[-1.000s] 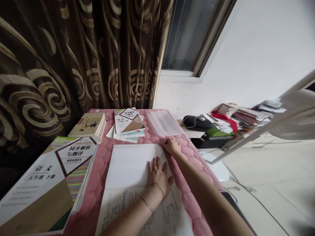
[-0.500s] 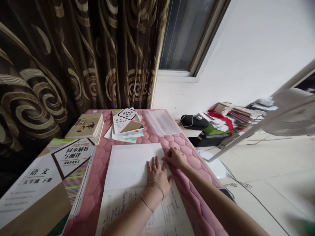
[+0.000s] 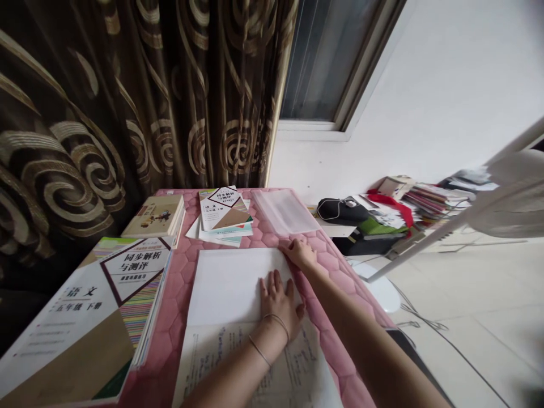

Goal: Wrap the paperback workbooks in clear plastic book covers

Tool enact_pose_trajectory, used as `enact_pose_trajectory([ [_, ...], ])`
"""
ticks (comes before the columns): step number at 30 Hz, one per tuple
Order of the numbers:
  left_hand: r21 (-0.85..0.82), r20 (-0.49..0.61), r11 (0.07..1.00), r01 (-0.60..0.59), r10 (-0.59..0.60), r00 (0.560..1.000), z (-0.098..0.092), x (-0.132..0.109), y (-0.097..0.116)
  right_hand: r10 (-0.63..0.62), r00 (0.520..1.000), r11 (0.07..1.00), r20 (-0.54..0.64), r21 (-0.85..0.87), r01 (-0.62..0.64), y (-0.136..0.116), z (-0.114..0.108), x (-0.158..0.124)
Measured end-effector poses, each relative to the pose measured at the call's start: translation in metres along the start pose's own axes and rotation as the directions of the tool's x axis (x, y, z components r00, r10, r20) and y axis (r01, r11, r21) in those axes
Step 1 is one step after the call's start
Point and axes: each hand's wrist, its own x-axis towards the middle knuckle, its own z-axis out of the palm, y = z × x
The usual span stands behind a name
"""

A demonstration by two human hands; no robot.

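An open book [image 3: 232, 294] with a blank white upper half lies on the pink quilted tabletop [image 3: 178, 272]. My left hand [image 3: 278, 300] rests flat on the book's right side, fingers stretched out, two thin bracelets on the wrist. My right hand [image 3: 300, 252] presses on the book's far right corner, fingers bent down against the paper edge; I cannot make out anything held in them.
A large workbook [image 3: 85, 317] lies at the near left. A thick book [image 3: 157, 215], a stack of workbooks [image 3: 225, 218] and a clear plastic sleeve [image 3: 284, 211] sit at the far end. Patterned curtains hang behind. A white fan [image 3: 505, 198] and floor clutter stand right.
My right hand slid toward me along the book's right edge, then moved back up to the far right corner. My left hand stayed flat on the page.
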Motion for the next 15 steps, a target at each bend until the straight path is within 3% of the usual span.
enact_pose_trajectory([
  [9, -0.033, 0.021, 0.999, -0.012, 0.013, 1.0, 0.001, 0.0, -0.001, -0.157, 0.987, 0.988, 0.025, 0.0, 0.157, 0.038, 0.006, -0.051],
  [15, 0.005, 0.037, 0.999, -0.037, 0.036, 0.999, -0.008, -0.008, 0.0, -0.105, 0.993, 0.994, 0.061, 0.012, 0.105, 0.032, 0.001, -0.053],
])
